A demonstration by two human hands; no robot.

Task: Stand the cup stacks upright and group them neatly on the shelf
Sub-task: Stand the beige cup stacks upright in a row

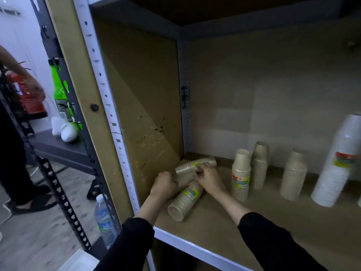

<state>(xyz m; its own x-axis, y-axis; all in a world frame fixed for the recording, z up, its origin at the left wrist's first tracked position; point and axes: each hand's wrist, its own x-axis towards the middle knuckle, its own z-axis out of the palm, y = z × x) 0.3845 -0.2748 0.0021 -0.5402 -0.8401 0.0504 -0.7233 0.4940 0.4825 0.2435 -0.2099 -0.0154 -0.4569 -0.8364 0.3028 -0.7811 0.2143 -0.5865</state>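
Both hands grip one lying cup stack (195, 166) in the shelf's (224, 227) back left corner: the left hand (165, 183) is closed around its wide end and the right hand (208, 178) is wrapped around its middle. A second lying stack (185, 200) rests just in front of it, open mouth toward the shelf's front edge. To its right, three beige stacks (241, 174) (259, 165) (293, 175) and a tall white stack (338, 163) stand upright.
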